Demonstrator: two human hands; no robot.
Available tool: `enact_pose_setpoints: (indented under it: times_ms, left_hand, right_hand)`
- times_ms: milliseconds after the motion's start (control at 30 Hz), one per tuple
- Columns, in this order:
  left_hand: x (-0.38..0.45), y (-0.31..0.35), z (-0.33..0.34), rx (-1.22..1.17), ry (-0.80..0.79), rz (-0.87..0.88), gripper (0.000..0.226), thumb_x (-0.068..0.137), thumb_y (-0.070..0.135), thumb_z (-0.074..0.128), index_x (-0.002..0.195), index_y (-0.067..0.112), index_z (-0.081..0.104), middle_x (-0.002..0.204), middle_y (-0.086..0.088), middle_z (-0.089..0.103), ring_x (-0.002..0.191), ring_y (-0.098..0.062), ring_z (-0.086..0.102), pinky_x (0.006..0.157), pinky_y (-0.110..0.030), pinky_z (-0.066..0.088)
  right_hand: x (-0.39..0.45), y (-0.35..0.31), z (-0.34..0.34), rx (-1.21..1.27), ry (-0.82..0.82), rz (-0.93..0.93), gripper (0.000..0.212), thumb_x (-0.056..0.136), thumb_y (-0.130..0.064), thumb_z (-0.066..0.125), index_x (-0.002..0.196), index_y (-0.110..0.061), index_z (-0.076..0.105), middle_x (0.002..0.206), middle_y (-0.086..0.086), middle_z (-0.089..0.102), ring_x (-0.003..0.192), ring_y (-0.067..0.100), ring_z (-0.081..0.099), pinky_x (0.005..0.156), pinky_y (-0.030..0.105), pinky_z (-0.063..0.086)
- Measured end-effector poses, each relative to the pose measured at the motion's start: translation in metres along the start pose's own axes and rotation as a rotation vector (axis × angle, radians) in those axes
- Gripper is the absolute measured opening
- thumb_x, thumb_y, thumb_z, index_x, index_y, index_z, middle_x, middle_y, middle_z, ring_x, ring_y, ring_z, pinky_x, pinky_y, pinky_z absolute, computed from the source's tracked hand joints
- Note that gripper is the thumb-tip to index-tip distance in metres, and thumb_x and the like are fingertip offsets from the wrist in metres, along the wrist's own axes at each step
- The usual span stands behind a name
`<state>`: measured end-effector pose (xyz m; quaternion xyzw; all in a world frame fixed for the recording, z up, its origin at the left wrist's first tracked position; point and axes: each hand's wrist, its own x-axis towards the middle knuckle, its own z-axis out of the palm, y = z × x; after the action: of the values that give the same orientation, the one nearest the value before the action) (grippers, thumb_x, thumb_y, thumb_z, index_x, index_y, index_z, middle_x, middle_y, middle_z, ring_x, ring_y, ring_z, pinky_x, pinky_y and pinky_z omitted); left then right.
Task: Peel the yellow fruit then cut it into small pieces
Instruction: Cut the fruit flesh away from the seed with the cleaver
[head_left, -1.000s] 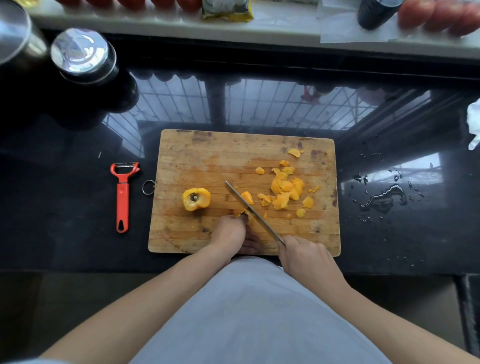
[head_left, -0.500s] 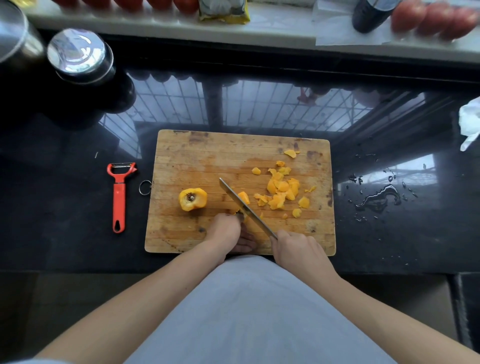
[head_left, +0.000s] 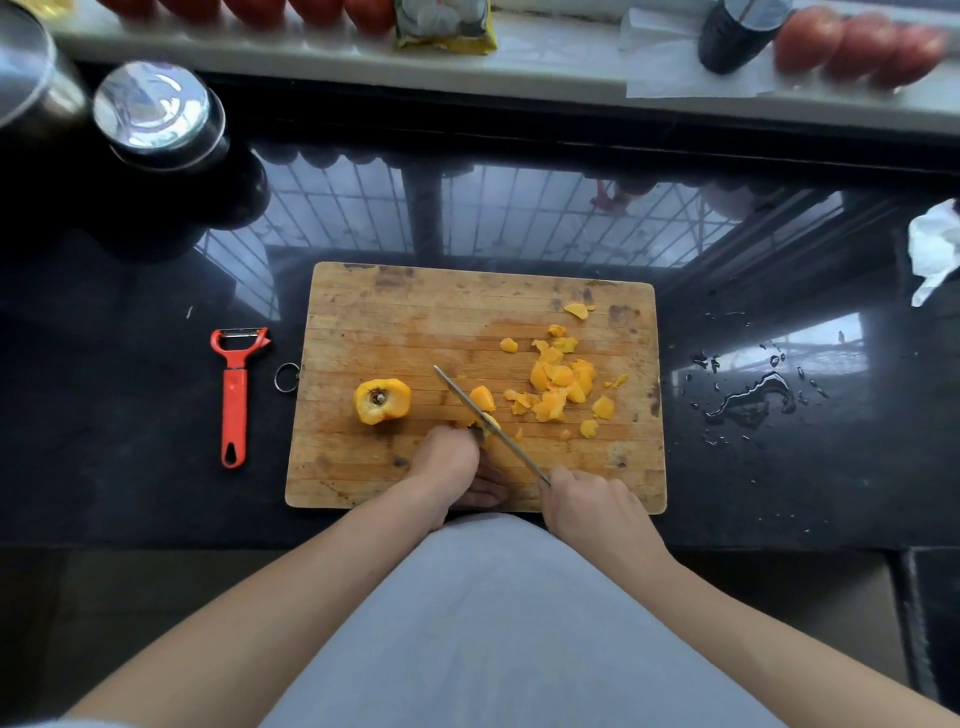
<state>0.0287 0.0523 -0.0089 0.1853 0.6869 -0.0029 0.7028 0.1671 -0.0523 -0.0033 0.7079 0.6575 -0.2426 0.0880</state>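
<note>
**Slicing fruit on the board**

Head view: I am watching a wooden cutting board (head_left: 415, 312) lying on the black countertop (head_left: 104, 467), close to its near edge. My right hand (head_left: 592, 506) is curling around the handle of a knife (head_left: 488, 423), whose blade is running diagonally toward the board's middle. My left hand (head_left: 449, 462) is sitting by the board's near edge with fingers bent over a small chunk of yellow fruit (head_left: 491, 422) right against the blade; how firmly it is gripping I cannot tell. A cut wedge (head_left: 483, 399) is lying just on the blade's far side. A pile of peelings and small pieces (head_left: 563, 382) is spreading over the right half of the board. The fruit's stem-end piece (head_left: 382, 401) is resting left of centre, well apart from the knife. A red peeler (head_left: 235, 395) is lying on the countertop beside the board's left edge, and water drops (head_left: 748, 395) are glistening off the right edge.
</note>
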Motion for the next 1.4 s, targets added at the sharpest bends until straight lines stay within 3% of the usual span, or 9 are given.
enact_pose_setpoints:
  times_ms: [100,333,467,533,800,967,1133,1300,1400]
  left_hand:
    - [0.001,-0.002,0.001,0.024,0.024,0.017,0.037,0.109,0.018,0.042,0.090,-0.008,0.062,0.103,-0.035,0.072,0.064,-0.034,0.068,0.063,-0.041,0.060]
    - [0.005,-0.005,0.001,0.009,0.052,0.017,0.039,0.107,0.017,0.045,0.086,-0.010,0.063,0.091,-0.033,0.072,0.066,-0.036,0.070,0.062,-0.041,0.061]
    - [0.006,-0.004,0.001,0.025,0.050,0.035,0.037,0.107,0.014,0.046,0.086,-0.011,0.064,0.092,-0.034,0.073,0.066,-0.037,0.071,0.059,-0.041,0.062]
    - [0.006,-0.005,0.000,0.035,0.044,0.050,0.037,0.107,0.012,0.047,0.082,-0.010,0.063,0.091,-0.036,0.073,0.067,-0.038,0.072,0.059,-0.043,0.063]
    - [0.008,-0.006,-0.002,0.015,0.053,0.059,0.036,0.107,0.011,0.048,0.081,-0.009,0.063,0.079,-0.030,0.073,0.051,-0.032,0.070,0.045,-0.039,0.061]
    - [0.006,-0.005,0.000,0.018,0.050,0.040,0.040,0.106,0.015,0.048,0.096,-0.017,0.068,0.091,-0.035,0.074,0.064,-0.038,0.072,0.054,-0.041,0.063]
    - [0.004,-0.002,0.001,0.030,0.045,0.015,0.036,0.106,0.014,0.046,0.096,-0.015,0.065,0.091,-0.033,0.074,0.062,-0.035,0.071,0.055,-0.039,0.062]
    - [0.007,-0.001,0.001,0.038,0.039,-0.008,0.037,0.106,0.015,0.046,0.097,-0.015,0.065,0.090,-0.032,0.073,0.067,-0.037,0.072,0.061,-0.042,0.063]
    - [0.008,-0.003,0.000,0.082,0.039,0.008,0.039,0.105,0.017,0.046,0.100,-0.015,0.067,0.089,-0.029,0.075,0.064,-0.034,0.074,0.051,-0.035,0.063]
  right_hand:
    - [0.003,-0.002,-0.001,0.021,0.012,0.011,0.028,0.106,-0.029,0.037,0.081,-0.018,0.039,0.068,-0.002,0.047,0.059,0.032,0.046,0.047,0.036,0.020]
    - [-0.003,0.002,0.004,0.075,0.079,-0.015,0.030,0.106,-0.036,0.038,0.088,-0.017,0.053,0.077,-0.001,0.063,0.067,0.035,0.064,0.051,0.035,0.031]
    - [0.000,-0.007,0.003,0.057,0.160,-0.057,0.028,0.096,-0.020,0.063,0.071,-0.014,0.051,0.057,0.001,0.054,0.042,0.034,0.055,0.041,0.027,0.014]
    - [0.001,-0.011,0.001,0.038,0.173,-0.053,0.030,0.087,-0.012,0.074,0.065,-0.011,0.053,0.051,0.002,0.051,0.034,0.034,0.048,0.040,0.024,0.015]
    - [0.001,-0.008,-0.001,0.069,0.195,-0.076,0.028,0.083,-0.008,0.077,0.066,-0.011,0.055,0.051,0.002,0.049,0.032,0.035,0.045,0.038,0.026,0.018]
    - [0.004,-0.006,0.004,0.088,0.183,-0.046,0.029,0.093,-0.016,0.066,0.069,-0.014,0.049,0.056,0.000,0.050,0.042,0.037,0.054,0.041,0.030,0.025]
    - [0.011,0.000,-0.002,0.181,0.064,-0.010,0.030,0.104,-0.035,0.043,0.079,-0.019,0.046,0.074,0.003,0.063,0.066,0.035,0.061,0.057,0.044,0.051]
    - [0.008,0.000,-0.005,0.155,0.005,0.026,0.031,0.104,-0.037,0.042,0.081,-0.018,0.049,0.076,0.003,0.064,0.068,0.035,0.063,0.057,0.042,0.051]
    - [0.019,-0.003,-0.005,0.188,-0.019,0.059,0.031,0.104,-0.035,0.043,0.082,-0.016,0.054,0.074,0.005,0.061,0.070,0.034,0.063,0.057,0.040,0.049]
